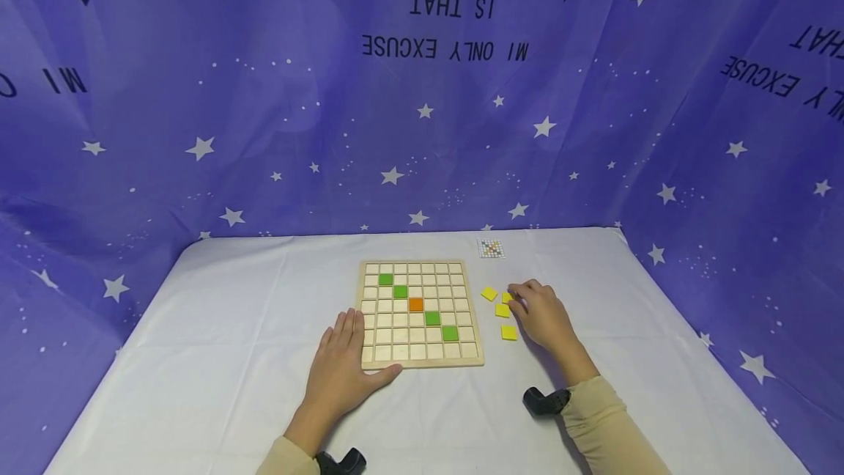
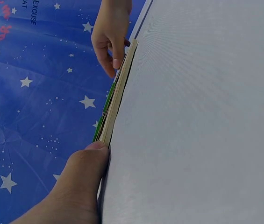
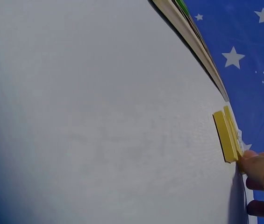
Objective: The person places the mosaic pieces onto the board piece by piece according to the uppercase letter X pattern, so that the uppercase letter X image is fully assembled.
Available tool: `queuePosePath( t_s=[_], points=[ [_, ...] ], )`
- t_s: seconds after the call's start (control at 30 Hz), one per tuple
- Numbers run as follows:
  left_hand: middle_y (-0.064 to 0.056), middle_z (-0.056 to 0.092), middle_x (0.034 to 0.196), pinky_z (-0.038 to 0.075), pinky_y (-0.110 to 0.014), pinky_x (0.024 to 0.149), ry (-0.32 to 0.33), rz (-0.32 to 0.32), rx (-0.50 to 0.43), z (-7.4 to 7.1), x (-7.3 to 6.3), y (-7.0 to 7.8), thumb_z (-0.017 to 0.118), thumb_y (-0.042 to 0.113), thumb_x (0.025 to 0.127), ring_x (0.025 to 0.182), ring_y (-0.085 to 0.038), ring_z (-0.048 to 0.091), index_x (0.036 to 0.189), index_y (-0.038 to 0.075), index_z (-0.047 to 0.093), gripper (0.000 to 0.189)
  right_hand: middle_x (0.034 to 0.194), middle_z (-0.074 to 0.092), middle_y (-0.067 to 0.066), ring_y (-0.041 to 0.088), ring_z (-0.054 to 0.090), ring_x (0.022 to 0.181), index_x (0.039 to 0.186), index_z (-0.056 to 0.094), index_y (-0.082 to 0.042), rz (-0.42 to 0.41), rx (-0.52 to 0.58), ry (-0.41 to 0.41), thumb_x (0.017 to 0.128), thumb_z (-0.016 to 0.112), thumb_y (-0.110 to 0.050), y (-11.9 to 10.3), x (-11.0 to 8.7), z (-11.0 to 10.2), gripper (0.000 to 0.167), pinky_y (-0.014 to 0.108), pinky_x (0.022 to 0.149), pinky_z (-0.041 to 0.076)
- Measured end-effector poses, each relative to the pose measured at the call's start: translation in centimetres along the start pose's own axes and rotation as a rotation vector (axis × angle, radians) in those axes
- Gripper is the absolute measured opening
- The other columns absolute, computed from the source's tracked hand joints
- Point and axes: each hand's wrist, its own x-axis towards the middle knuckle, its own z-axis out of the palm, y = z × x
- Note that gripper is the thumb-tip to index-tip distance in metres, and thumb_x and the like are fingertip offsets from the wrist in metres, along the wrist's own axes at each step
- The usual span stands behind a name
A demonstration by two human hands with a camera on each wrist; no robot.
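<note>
Wooden board: A square gridded board [image 1: 416, 319] lies flat at the centre of the work, taken here as the clock face, twelve at its far edge.
Coloured diagonal: Four green tiles [image 1: 431, 318] and one orange tile [image 1: 416, 304] fill cells in a slanting line from eleven o'clock to about four, the orange in the middle.
Left hand: At eight o'clock, the left hand [image 1: 341, 369] is spread wide, its straight fingers along the board's left side and its thumb touching the near edge, seen close in the left wrist view; it grips nothing.
Right hand: At three o'clock, the right hand [image 1: 546, 316] is nearly closed, bent thumb and forefinger pinching a yellow tile [image 1: 506, 298]; whether the piece is off the cloth cannot be told.
Loose yellows: Three more yellow pieces [image 1: 509, 333] lie near the board's right side, between two and four o'clock, close to the right hand.
Printed card: A small card [image 1: 491, 248] bearing a coloured grid lies at two o'clock, beyond the tiles.
Wrists: Beige sleeves [image 1: 609, 420] and black wrist devices [image 1: 546, 402] show at four and seven o'clock.
Setting: White cloth [image 1: 198, 358] covers the table; a purple starred backdrop [image 1: 369, 130] rises at twelve.
</note>
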Motion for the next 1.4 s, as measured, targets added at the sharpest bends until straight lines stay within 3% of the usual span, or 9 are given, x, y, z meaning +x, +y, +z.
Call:
queuePosePath(
  t_s=[0.53, 0.8, 1.1, 1.4],
  points=[
    [-0.020, 0.024, 0.163, 0.022, -0.053, 0.123, 0.002, 0.001, -0.002, 0.0, 0.0, -0.1, 0.058, 0.084, 0.074, 0.152, -0.036, 0.022, 0.156, -0.003, 0.022, 0.125, 0.114, 0.066, 0.010, 0.032, 0.059, 0.104, 0.119, 0.070, -0.007, -0.016, -0.014, -0.012, 0.093, 0.071, -0.022, 0.3, 0.2, -0.1, 0.030, 0.049, 0.089, 0.052],
    [-0.021, 0.023, 0.163, 0.023, -0.053, 0.123, 0.003, 0.005, 0.001, 0.0, 0.0, -0.1, 0.059, 0.083, 0.074, 0.152, -0.037, 0.022, 0.155, -0.004, 0.023, 0.124, 0.114, 0.064, 0.015, 0.033, 0.059, 0.108, 0.120, 0.064, -0.001, 0.027, -0.020, -0.029, 0.099, 0.061, -0.027, -0.3, 0.8, 0.0, 0.033, 0.051, 0.093, 0.050],
    [-0.022, 0.026, 0.162, 0.023, -0.054, 0.123, 0.016, 0.011, -0.007, 0.0, 0.0, 0.1, 0.061, 0.082, 0.073, 0.151, -0.038, 0.024, 0.154, -0.005, 0.026, 0.124, 0.113, 0.064, 0.011, 0.030, 0.058, 0.108, 0.123, 0.063, -0.003, -0.082, 0.008, -0.098, 0.103, 0.055, -0.027, -3.6, 2.4, 0.1, 0.032, 0.047, 0.095, 0.051],
    [-0.021, 0.024, 0.163, 0.021, -0.053, 0.123, 0.000, -0.001, -0.006, 0.0, 0.0, 0.0, 0.060, 0.082, 0.074, 0.152, -0.037, 0.022, 0.155, -0.004, 0.023, 0.124, 0.109, 0.066, 0.003, 0.022, 0.058, 0.101, 0.120, 0.066, -0.009, -0.223, -0.074, -0.135, 0.098, 0.063, -0.029, -7.8, 4.4, 0.8, 0.031, 0.039, 0.087, 0.052]
  ],
)
